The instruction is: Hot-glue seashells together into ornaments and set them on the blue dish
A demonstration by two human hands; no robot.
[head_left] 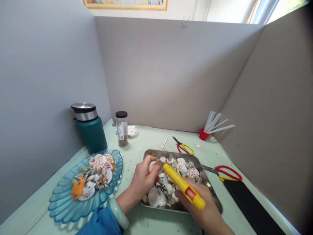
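Note:
My left hand (pixel 143 179) pinches a small white scallop shell (pixel 153 165) over the metal tray (pixel 215 199). My right hand (pixel 204 209) grips a yellow pen-shaped glue gun (pixel 183 186) with an orange button; its metal tip touches the shell. The tray holds several white and patterned shells (pixel 182 164). A pale green bangle (pixel 119 213) sits on my left wrist above a blue sleeve.
A blue shell-shaped glass dish (pixel 58 204) with several shells lies at left. Behind it stand a teal flask (pixel 90 129) and a clear jar (pixel 121 129). Two scissors (pixel 184 147) (pixel 225 171), a marker (pixel 165 141), a red cup of glue sticks (pixel 212 125), and a black case (pixel 251 207) lie right. Grey partitions enclose the desk.

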